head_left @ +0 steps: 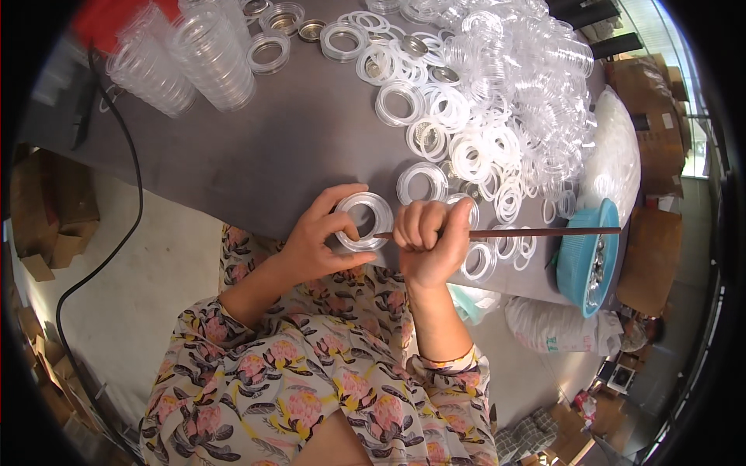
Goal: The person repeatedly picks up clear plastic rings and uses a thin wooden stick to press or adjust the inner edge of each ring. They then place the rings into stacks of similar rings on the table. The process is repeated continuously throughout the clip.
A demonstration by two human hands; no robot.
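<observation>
Near the table's front edge, my left hand (315, 233) grips a clear plastic ring-shaped lid (381, 208) between thumb and fingers. The grey tabletop shows through its round middle. My right hand (431, 237) is closed in a fist around a thin brown rod (544, 231). One end of the rod touches or lies just at the lid's right side; the other reaches out to the right over a blue basket. Just beyond my hands lies another clear ring lid (422, 166). More white rings (472, 155) and clear lids are scattered to the right.
A big heap of clear plastic lids (517, 85) covers the far right of the grey table (233, 155). Stacked clear cups (206, 62) stand far left. The blue basket (566, 268) holds small shiny metal pieces. A black cable (138, 171) hangs at the left; cardboard boxes (58, 206) sit below.
</observation>
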